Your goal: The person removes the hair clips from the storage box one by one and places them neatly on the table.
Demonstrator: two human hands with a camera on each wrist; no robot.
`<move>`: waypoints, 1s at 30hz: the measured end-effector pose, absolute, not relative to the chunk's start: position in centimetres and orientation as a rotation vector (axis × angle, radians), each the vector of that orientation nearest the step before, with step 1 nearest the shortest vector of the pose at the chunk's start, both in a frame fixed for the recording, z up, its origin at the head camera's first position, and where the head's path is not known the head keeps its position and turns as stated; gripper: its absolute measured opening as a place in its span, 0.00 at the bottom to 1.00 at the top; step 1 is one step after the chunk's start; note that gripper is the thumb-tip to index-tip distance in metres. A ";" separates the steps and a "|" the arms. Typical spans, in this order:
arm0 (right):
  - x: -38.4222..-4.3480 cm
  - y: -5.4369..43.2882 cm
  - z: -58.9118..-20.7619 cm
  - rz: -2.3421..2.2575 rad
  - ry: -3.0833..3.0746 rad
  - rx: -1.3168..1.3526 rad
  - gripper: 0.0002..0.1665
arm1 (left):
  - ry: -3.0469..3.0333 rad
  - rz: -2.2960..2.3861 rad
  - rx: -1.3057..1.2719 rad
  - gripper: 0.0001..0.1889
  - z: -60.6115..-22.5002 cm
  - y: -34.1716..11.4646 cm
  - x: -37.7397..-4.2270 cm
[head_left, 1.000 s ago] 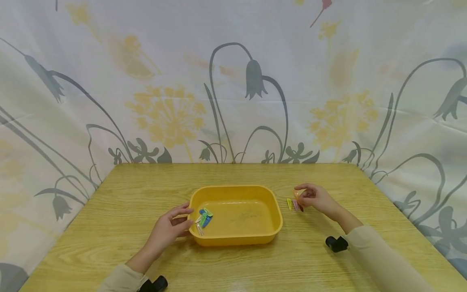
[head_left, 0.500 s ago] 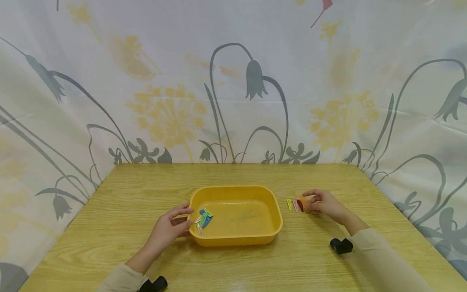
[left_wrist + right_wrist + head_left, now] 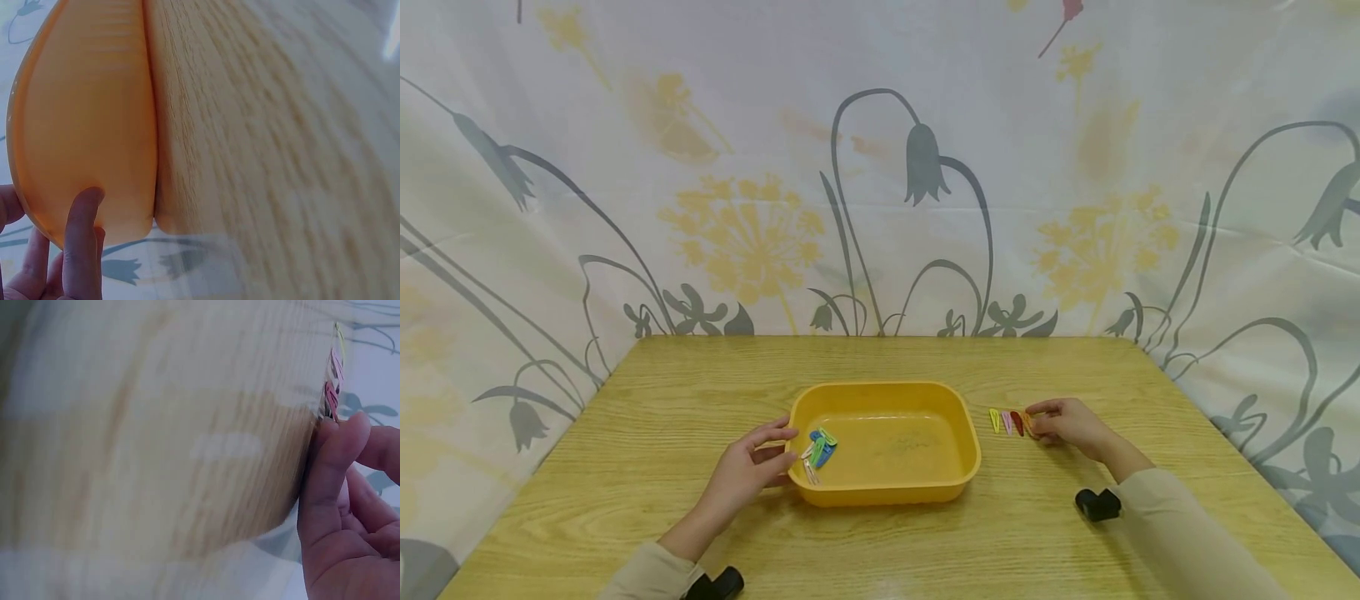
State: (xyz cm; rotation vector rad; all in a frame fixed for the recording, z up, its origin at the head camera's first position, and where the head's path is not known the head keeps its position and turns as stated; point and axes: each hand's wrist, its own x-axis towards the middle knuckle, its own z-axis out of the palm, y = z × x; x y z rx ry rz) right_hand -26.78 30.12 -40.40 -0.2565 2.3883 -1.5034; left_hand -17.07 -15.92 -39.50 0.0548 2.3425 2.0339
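Note:
On the left, my left hand (image 3: 745,463) grips the end of a yellow plastic basin (image 3: 887,497), its thumb against the outer wall and its fingers at the rim. Inside the basin's left end lies a small pile of snap hair clips, green (image 3: 817,452), blue (image 3: 827,455) and pale (image 3: 811,472). To the right of the basin, my right hand (image 3: 1075,428) pinches an orange hair clip (image 3: 1029,422) down at the table, partly hidden by the fingers. Beside it lie a dark red clip (image 3: 1017,422), a pink clip (image 3: 1007,422) and a yellow-green clip (image 3: 995,420) in a row.
Everything stands on a wood-grain table (image 3: 880,550). A flower-patterned cloth (image 3: 880,250) hangs behind the table and along both sides. A black wrist camera (image 3: 1097,505) sits at the right sleeve, another (image 3: 718,582) at the left.
My right hand has moved right and lower, bringing the orange clip from over the row to its right end beside the dark red clip. The left hand and basin have stayed still.

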 end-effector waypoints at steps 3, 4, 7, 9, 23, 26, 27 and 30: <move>-26.7 29.9 -40.4 -1.524 2.369 -0.235 0.27 | 2.346 2.031 0.053 0.16 -39.5 -15.9 -17.1; -26.7 29.9 -40.4 -1.525 2.368 -0.231 0.27 | 2.348 2.029 0.052 0.16 -39.5 -15.9 -17.1; -26.6 30.0 -40.3 -1.514 2.395 -0.216 0.26 | 2.350 2.028 0.053 0.17 -39.5 -15.9 -17.1; -26.5 30.2 -40.3 -1.500 2.421 -0.204 0.26 | 2.349 2.029 0.054 0.17 -39.5 -15.9 -17.1; -26.9 30.8 -38.0 -1.452 2.507 -0.327 0.27 | 2.325 2.040 0.047 0.17 -39.4 -15.9 -17.1; -27.1 30.3 -37.3 -1.433 2.513 -0.376 0.28 | 2.322 2.045 0.048 0.17 -39.4 -15.9 -17.1; -27.1 30.1 -37.0 -1.429 2.511 -0.390 0.28 | 2.323 2.045 0.049 0.17 -39.4 -15.9 -17.1; -27.4 29.5 -36.2 -1.412 2.516 -0.442 0.28 | 2.317 2.048 0.051 0.17 -39.4 -15.9 -17.1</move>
